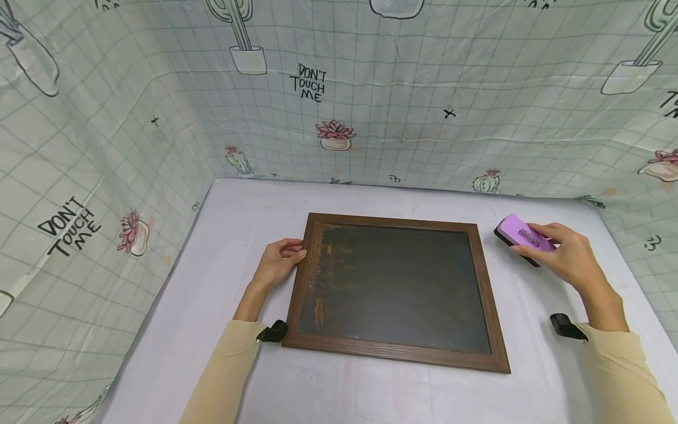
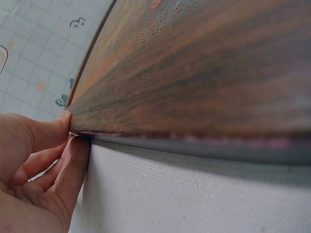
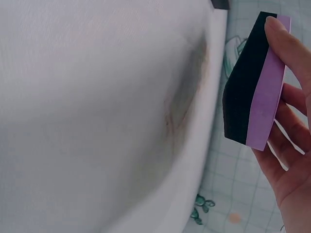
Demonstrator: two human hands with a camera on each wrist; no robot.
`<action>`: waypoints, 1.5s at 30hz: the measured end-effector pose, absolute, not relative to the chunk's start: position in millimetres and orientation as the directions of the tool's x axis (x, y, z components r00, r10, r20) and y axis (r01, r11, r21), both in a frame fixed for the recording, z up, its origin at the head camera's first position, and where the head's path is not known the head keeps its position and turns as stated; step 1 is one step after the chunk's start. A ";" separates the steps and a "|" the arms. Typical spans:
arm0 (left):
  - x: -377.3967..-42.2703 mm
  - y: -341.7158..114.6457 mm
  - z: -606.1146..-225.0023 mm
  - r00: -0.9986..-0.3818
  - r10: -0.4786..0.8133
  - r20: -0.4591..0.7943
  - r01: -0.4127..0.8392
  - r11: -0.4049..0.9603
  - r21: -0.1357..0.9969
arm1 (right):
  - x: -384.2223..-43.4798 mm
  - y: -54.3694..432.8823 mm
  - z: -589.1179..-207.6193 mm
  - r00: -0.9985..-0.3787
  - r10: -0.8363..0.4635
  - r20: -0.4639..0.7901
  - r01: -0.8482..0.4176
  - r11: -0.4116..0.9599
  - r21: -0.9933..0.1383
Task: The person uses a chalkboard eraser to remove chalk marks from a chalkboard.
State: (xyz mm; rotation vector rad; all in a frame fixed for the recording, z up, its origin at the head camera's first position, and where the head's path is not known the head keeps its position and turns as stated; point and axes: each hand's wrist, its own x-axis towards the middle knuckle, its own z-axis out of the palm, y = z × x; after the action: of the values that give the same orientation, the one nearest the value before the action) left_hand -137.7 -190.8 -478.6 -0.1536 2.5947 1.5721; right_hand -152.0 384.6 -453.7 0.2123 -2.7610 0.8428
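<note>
A framed chalkboard [image 1: 402, 288] lies on the white table, with orange-brown smudges along the left part of its dark surface. My left hand [image 1: 278, 262] pinches the left side of its wooden frame, near the upper corner. In the left wrist view the thumb of the left hand [image 2: 39, 165] is at the frame's edge and the fingers are curled beneath it. To the right of the board, my right hand [image 1: 574, 256] grips a purple chalkboard eraser [image 1: 521, 234] by its sides. The right wrist view shows the eraser's black felt [image 3: 245, 80] facing the table side.
The white table [image 1: 381, 391] extends around the board on all sides. A grid-patterned curtain [image 1: 392, 88] with cactus prints stands behind the table and along both sides. Black wrist cameras [image 1: 272, 331] sit at both sleeve cuffs.
</note>
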 end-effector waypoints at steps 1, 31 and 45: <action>-138.0 -190.5 -478.2 -0.989 -0.033 -0.141 -0.141 0.459 0.877 | -152.4 387.4 -454.8 -0.962 -0.061 0.267 -0.198 0.826 -0.527; -141.3 -191.8 -476.9 -0.987 -0.002 -0.162 -0.144 0.463 0.874 | -158.3 404.0 -472.8 -0.994 -0.082 0.073 -0.106 0.888 -0.447; -143.6 -201.4 -464.1 -0.995 -0.029 -0.091 -0.093 0.508 0.856 | -147.3 393.0 -470.7 -0.918 -0.042 0.394 -0.247 0.838 -0.486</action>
State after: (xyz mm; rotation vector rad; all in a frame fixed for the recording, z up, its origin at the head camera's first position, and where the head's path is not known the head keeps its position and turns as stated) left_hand -143.6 -201.4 -464.1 -0.1082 2.6710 1.5230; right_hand -147.3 393.0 -470.7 0.2167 -2.6469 0.7700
